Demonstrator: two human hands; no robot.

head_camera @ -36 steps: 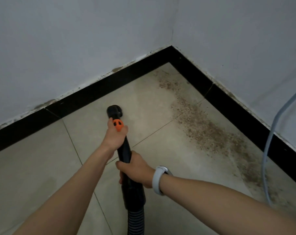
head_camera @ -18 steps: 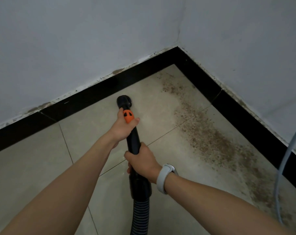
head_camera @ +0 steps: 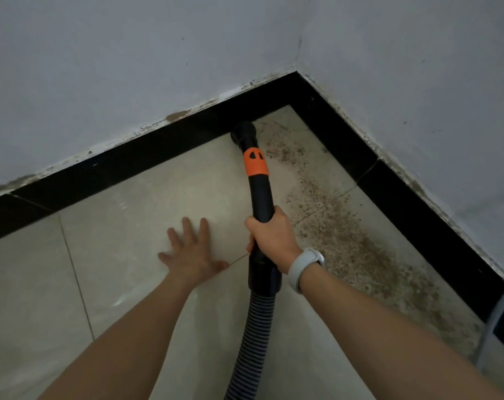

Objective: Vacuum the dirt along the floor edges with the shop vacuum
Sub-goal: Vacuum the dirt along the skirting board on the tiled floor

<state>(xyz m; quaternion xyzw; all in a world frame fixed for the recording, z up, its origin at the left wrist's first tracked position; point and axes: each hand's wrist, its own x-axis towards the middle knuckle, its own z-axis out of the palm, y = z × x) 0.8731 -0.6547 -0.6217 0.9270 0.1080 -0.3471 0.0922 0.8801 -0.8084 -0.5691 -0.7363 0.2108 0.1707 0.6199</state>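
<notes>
Nozzle [head_camera: 244, 131]: black, round-mouthed, at the far end of the vacuum wand [head_camera: 261, 197], set down on the tile right at the foot of the black baseboard [head_camera: 147, 153], just left of the room corner. An orange collar [head_camera: 255, 162] rings the wand below it.

Right hand [head_camera: 269, 236]: clenched around the wand's mid-section, wrist carrying a pale watch [head_camera: 305, 268]. It alone grasps the tool.

Left hand [head_camera: 193, 251]: off the wand, fingers spread, palm laid flat on the floor tile [head_camera: 123, 223] just left of the wand; gripping nothing, apparently bracing the body.

Ribbed hose [head_camera: 252, 336]: runs from the wand's near end toward the bottom edge, out of view. The vacuum body is not visible.

Dirt [head_camera: 349, 243]: brown gritty band lying along the right-hand baseboard, from the corner toward the near right; thickest toward the near end. The tile along the far-left baseboard looks comparatively clean.

Pale cord or tube [head_camera: 499, 310]: at the right edge, crossing the baseboard; its nature is unclear.

Step in hand, as judged: working the corner end of the edge, with most of the dirt band not yet taken up.

Next move, as judged: carry the nozzle rightward into the corner, then draw it back along the right baseboard through the grit, keeping the mouth low against the tile and clear of the cord.
</notes>
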